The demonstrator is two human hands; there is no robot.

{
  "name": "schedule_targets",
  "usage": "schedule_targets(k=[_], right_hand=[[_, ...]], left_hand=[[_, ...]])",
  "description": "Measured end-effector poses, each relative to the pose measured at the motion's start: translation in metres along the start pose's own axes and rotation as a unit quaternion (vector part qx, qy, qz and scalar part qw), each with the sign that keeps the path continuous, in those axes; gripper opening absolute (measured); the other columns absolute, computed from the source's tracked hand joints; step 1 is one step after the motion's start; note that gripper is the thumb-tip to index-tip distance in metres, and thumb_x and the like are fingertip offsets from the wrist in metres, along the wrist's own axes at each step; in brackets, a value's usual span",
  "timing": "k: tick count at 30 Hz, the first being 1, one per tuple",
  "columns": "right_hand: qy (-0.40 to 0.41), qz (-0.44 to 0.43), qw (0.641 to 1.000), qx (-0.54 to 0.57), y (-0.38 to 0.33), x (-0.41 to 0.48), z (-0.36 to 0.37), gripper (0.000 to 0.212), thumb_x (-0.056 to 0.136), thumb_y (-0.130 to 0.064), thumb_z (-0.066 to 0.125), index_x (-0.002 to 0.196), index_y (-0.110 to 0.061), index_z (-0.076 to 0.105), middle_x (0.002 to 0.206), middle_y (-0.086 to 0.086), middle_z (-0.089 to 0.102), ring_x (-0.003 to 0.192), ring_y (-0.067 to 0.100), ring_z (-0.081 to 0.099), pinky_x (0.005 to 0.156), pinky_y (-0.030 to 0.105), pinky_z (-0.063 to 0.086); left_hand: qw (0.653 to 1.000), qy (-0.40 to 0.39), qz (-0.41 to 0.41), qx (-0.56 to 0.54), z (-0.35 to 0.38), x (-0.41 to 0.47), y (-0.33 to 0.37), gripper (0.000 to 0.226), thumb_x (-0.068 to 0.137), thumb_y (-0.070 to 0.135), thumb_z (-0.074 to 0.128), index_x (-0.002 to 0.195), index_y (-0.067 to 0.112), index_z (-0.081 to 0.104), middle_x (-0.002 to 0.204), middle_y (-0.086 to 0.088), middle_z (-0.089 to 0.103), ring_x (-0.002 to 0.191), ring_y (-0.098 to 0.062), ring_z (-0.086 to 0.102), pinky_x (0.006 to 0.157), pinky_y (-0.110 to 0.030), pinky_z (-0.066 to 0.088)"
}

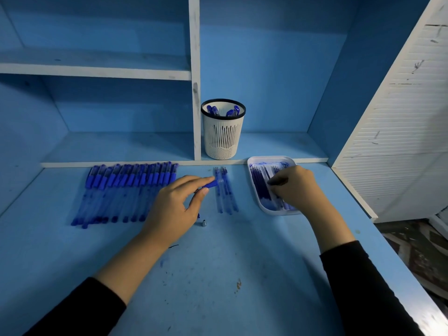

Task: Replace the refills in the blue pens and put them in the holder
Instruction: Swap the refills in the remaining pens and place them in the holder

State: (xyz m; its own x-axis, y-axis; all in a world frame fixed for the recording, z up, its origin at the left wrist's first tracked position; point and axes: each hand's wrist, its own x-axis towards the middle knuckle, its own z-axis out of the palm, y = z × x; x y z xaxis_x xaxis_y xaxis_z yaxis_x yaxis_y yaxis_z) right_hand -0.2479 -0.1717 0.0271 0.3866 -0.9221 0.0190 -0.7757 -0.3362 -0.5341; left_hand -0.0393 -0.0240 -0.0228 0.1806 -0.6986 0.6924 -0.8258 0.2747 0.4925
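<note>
Blue pens [126,190] are laid in a row just left of the fingers of the left hand [174,207]. One pen barrel [210,185] is pinched between that hand's thumb and forefinger, its front end reaching past the fingertips to a small group of loose refills [225,190] on the desk [218,275]. The right hand [298,187] is curled down into the white tray [252,163], its fingertips set among the refills [260,190] there. Whether one is actually gripped cannot be told, since the fingertips are hidden in shadow. A metal tip [204,223] stands loose just beside the heel of the left hand, and it is judged the likeliest thing to be lost: a small sweep of the wrist could knock it away, and the pen could not then be closed. Two or more refills may be lifted together from the crowded tray and dropped. If the tray is pressed on its near side, it could be tipped and its contents spilled. The loose refills beyond the left fingertips look much like those in the tray, so one could be put back into a barrel by mistake. The light pinch on the barrel may let it twist as a refill is pushed in. The holder [223,132], with a few pens already in it, stands well beyond both sets of fingers, so a long reach over the loose parts would be needed.
</note>
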Motion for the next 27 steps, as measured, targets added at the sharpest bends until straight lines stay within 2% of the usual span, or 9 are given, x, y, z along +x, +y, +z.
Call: schedule_targets(k=[2, 5, 6, 8, 12, 15, 17, 22, 27], right_hand=[[0.013, 0.008, 0.998, 0.053, 0.002, 0.0, -0.002, 0.03, 0.083, -0.001, 0.057, 0.097, -0.019, 0.076, 0.08, -0.006, 0.068, 0.063, 0.003, 0.054, 0.051, 0.001, 0.036], [0.013, 0.0, 0.984, 0.175, 0.0, -0.004, -0.007, 0.027, 0.082, 0.0, 0.063, 0.097, -0.019, 0.076, 0.056, -0.021, 0.06, 0.049, -0.003, 0.052, 0.056, 0.007, 0.039], [0.004, -0.007, 0.975, 0.22, -0.002, -0.007, -0.008, 0.027, 0.083, 0.001, 0.064, 0.099, -0.018, 0.075, 0.056, -0.02, 0.061, 0.048, -0.005, 0.053, 0.056, 0.007, 0.041], [-0.022, -0.016, 0.951, 0.309, -0.007, -0.013, -0.008, 0.027, 0.086, 0.001, 0.063, 0.103, -0.016, 0.075, 0.07, -0.009, 0.069, 0.058, -0.003, 0.059, 0.061, 0.006, 0.045], [-0.063, -0.003, 0.862, 0.504, -0.022, -0.019, 0.004, 0.022, 0.087, 0.002, 0.063, 0.101, -0.011, 0.073, 0.089, 0.003, 0.075, 0.079, 0.012, 0.066, 0.08, 0.018, 0.052], [-0.032, 0.013, 0.794, 0.606, -0.038, -0.024, 0.016, 0.015, 0.083, 0.005, 0.066, 0.094, -0.005, 0.07, 0.078, 0.005, 0.071, 0.068, 0.011, 0.065, 0.069, 0.016, 0.052], [0.002, 0.02, 0.768, 0.64, -0.044, -0.028, 0.023, 0.012, 0.081, 0.005, 0.068, 0.089, -0.004, 0.067, 0.075, 0.005, 0.068, 0.065, 0.011, 0.062, 0.064, 0.016, 0.051], [0.059, 0.03, 0.748, 0.66, -0.048, -0.031, 0.032, 0.012, 0.08, 0.002, 0.071, 0.088, -0.005, 0.066, 0.076, 0.002, 0.07, 0.072, 0.013, 0.063, 0.069, 0.019, 0.052], [0.066, 0.024, 0.76, 0.646, -0.048, -0.031, 0.033, 0.012, 0.081, 0.0, 0.071, 0.091, -0.004, 0.065, 0.075, 0.0, 0.07, 0.072, 0.012, 0.062, 0.068, 0.018, 0.052]], left_hand=[[1.0, 0.002, 0.004, -0.001, 0.0, 0.0, 0.001, 0.027, 0.093, 0.016, 0.062, 0.119, 0.013, 0.069, 0.109, 0.008, 0.068, 0.098, -0.001, 0.064, 0.087, -0.021, 0.053], [1.0, 0.009, 0.01, -0.005, -0.001, 0.0, 0.003, 0.027, 0.093, 0.015, 0.063, 0.119, 0.012, 0.069, 0.109, 0.009, 0.068, 0.097, 0.001, 0.064, 0.086, -0.018, 0.053], [1.0, 0.012, 0.011, -0.008, -0.001, 0.0, 0.003, 0.027, 0.093, 0.015, 0.063, 0.119, 0.012, 0.07, 0.109, 0.009, 0.068, 0.096, 0.001, 0.064, 0.086, -0.017, 0.052], [1.0, 0.016, 0.016, -0.01, -0.001, 0.0, 0.005, 0.027, 0.092, 0.015, 0.063, 0.118, 0.011, 0.07, 0.109, 0.009, 0.068, 0.095, 0.002, 0.063, 0.085, -0.015, 0.052], [0.999, 0.021, 0.022, -0.018, -0.001, -0.001, 0.005, 0.027, 0.091, 0.013, 0.065, 0.117, 0.01, 0.07, 0.108, 0.008, 0.069, 0.092, -0.001, 0.065, 0.082, -0.014, 0.052], [0.999, 0.02, 0.03, -0.023, -0.002, -0.001, 0.005, 0.027, 0.09, 0.012, 0.065, 0.117, 0.009, 0.07, 0.108, 0.008, 0.068, 0.092, 0.0, 0.065, 0.081, -0.013, 0.052], [0.999, 0.021, 0.035, -0.026, -0.002, -0.001, 0.006, 0.026, 0.09, 0.011, 0.065, 0.116, 0.008, 0.07, 0.107, 0.008, 0.068, 0.092, 0.0, 0.065, 0.081, -0.013, 0.052], [0.998, 0.025, 0.043, -0.029, -0.001, -0.001, 0.006, 0.026, 0.09, 0.01, 0.066, 0.115, 0.007, 0.07, 0.106, 0.005, 0.07, 0.091, -0.002, 0.065, 0.079, -0.016, 0.054], [0.998, 0.025, 0.045, -0.035, -0.001, -0.001, 0.005, 0.027, 0.092, 0.017, 0.062, 0.117, 0.009, 0.07, 0.106, 0.003, 0.071, 0.091, -0.003, 0.066, 0.078, -0.021, 0.055]])
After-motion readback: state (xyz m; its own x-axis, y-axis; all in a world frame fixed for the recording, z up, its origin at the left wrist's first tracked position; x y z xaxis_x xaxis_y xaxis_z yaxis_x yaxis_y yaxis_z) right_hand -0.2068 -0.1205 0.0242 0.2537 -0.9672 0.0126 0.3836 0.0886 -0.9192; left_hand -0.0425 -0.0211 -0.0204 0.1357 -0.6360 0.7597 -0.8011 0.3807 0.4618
